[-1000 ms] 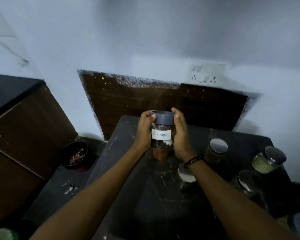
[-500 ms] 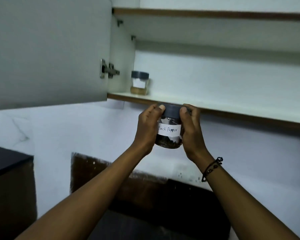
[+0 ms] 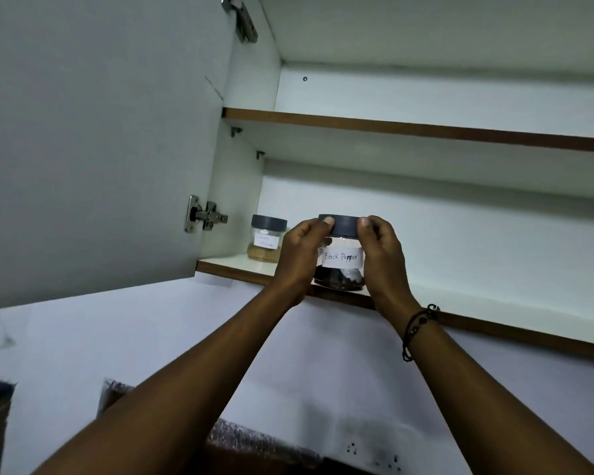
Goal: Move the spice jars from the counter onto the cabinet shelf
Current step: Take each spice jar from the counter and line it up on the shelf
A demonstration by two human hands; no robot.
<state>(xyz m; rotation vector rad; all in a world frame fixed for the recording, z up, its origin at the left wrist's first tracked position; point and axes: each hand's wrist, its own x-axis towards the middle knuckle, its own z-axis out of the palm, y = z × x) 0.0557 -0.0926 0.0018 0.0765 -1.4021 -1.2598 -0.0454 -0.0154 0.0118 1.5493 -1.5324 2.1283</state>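
At the lower shelf edge, my left hand and right hand clamp the Black Pepper jar; next I'd slide it in beside the other jar and let go.

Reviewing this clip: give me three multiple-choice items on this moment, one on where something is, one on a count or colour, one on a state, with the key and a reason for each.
1. Where is the clear glass jar with the grey lid and pale powder?
A. On the upper shelf
B. At the left end of the lower shelf, near the open door
C. In the person's hands

2. How many jars are in view?
A. One
B. Two
C. Four

3. How is the clear jar labelled Black Pepper held?
A. In both hands, at the lower shelf's front edge
B. In one hand only
C. Standing untouched on the shelf

Key: 1 B, the pale-powder jar stands on the lower shelf by the door hinge. 2 B, only it and the Black Pepper jar show. 3 A, the left hand and right hand each have a grip on its sides.
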